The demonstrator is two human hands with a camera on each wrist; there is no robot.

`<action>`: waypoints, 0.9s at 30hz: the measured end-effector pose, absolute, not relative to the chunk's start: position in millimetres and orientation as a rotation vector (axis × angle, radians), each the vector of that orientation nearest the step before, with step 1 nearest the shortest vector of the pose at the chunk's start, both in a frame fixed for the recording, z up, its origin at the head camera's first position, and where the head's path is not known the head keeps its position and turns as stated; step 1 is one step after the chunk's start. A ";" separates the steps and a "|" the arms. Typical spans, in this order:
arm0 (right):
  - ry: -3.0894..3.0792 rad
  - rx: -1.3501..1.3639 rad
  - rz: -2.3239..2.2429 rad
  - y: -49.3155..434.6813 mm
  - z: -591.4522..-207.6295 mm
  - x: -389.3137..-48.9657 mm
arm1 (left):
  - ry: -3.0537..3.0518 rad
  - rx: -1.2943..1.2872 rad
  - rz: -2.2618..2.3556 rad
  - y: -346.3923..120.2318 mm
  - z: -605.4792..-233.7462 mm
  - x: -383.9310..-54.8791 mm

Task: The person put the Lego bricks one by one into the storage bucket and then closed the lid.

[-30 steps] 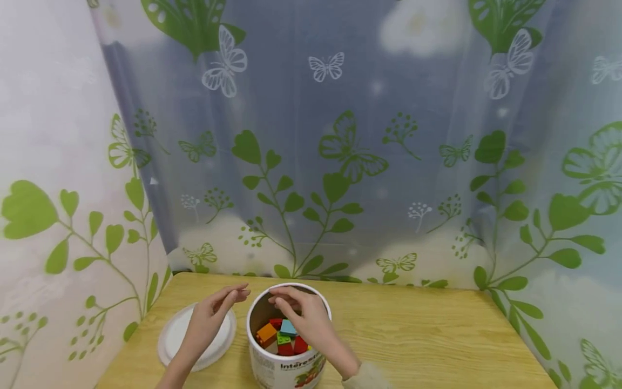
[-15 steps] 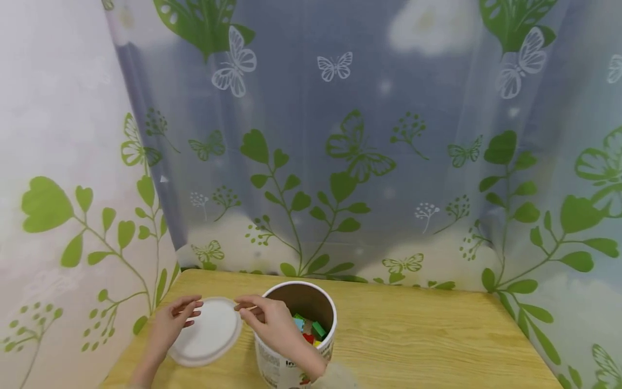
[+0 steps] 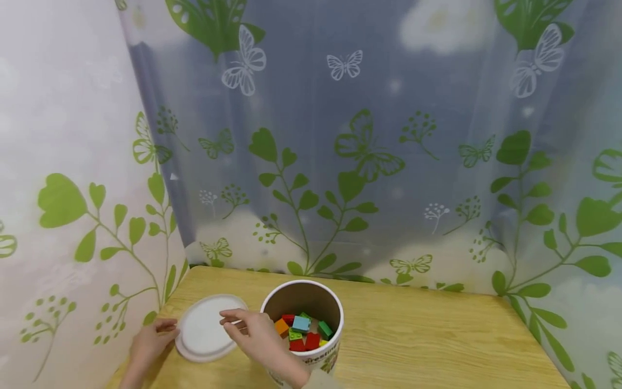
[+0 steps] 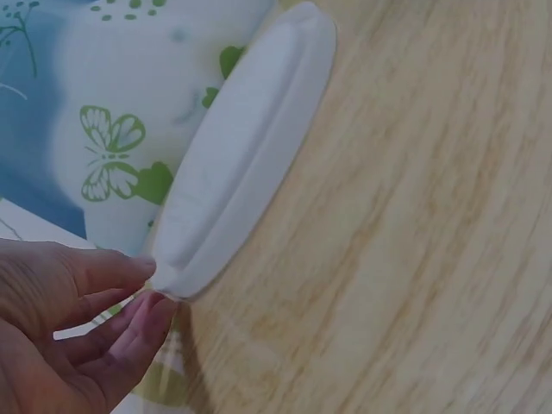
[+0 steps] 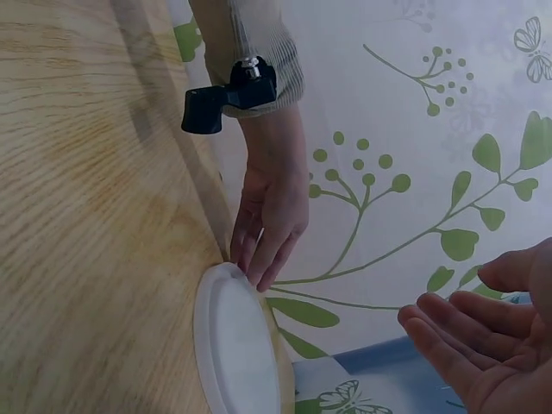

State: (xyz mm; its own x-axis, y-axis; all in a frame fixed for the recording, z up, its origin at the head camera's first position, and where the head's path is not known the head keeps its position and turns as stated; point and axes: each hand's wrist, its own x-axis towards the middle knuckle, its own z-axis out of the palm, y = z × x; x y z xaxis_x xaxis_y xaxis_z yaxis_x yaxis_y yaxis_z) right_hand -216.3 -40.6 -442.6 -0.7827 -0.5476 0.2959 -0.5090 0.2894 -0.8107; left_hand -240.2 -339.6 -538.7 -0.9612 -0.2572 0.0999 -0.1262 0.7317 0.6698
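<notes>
My left hand (image 3: 151,341) is at the left edge of a round white lid (image 3: 206,329) that lies on the wooden table. In the left wrist view, the thumb and fingers of the left hand (image 4: 82,319) pinch the rim of the lid (image 4: 250,155). My right hand (image 3: 259,337) hovers between the lid and a white bucket (image 3: 332,289), its fingers loosely bent and holding nothing. The right wrist view has the right hand (image 5: 496,332) apart from the lid (image 5: 246,345). Inside the bucket lie colourful toy building blocks (image 3: 301,324); my right forearm hides part of its front.
The wooden table (image 3: 427,340) stretches right of the bucket. A curtain with leaf and butterfly prints (image 3: 301,162) hangs behind the table's back edge, and similar printed cloth (image 3: 97,302) borders the left side.
My left hand has moved left and down, from above the lid to its left edge. The right hand has shifted from over the bucket's opening leftward to its left side. The view has turned slightly left.
</notes>
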 end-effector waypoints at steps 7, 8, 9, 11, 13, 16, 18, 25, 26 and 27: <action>2.499 -1.052 -1.445 -49.4 -454.6 -210.1 | -2.771 0.367 -1.040 -341.2 -547.6 -242.2; 2.501 -1.047 -1.427 -50.5 -456.0 -209.1 | -2.767 0.371 -1.046 -341.5 -547.8 -241.9; 2.507 -1.046 -1.407 -51.6 -457.8 -208.2 | -2.760 0.373 -1.048 -341.7 -548.0 -241.7; 2.521 -1.044 -1.363 -52.9 -461.8 -206.9 | -2.744 0.385 -1.069 -342.2 -548.2 -241.4; 2.530 -1.034 -1.327 -53.6 -467.0 -206.2 | -2.716 0.406 -1.157 -342.7 -548.8 -240.0; 2.538 -1.006 -1.317 -54.4 -476.4 -205.3 | -2.674 0.448 -1.304 -345.6 -551.5 -236.4; 2.548 -0.967 -1.319 -55.0 -483.6 -205.2 | -2.641 0.468 -1.407 -348.3 -553.3 -232.8; 2.590 -0.772 -1.241 -54.5 -513.4 -206.1 | -2.710 0.499 -1.421 -358.1 -552.2 -219.0; 2.599 -0.746 -1.223 -53.9 -516.3 -205.6 | -2.726 0.492 -1.407 -358.9 -551.8 -216.9; 2.611 -0.729 -1.195 -53.6 -519.1 -205.9 | -2.728 0.488 -1.419 -359.6 -552.0 -214.5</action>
State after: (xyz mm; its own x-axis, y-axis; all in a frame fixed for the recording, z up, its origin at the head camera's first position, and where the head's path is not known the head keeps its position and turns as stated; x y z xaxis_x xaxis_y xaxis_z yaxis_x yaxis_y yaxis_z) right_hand -205.9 -53.6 -519.1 -0.8639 -0.5021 0.0405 -0.3588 0.5569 -0.7490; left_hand -214.5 -359.6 -552.0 -0.9505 -0.2876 -0.1175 -0.2613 0.5356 0.8030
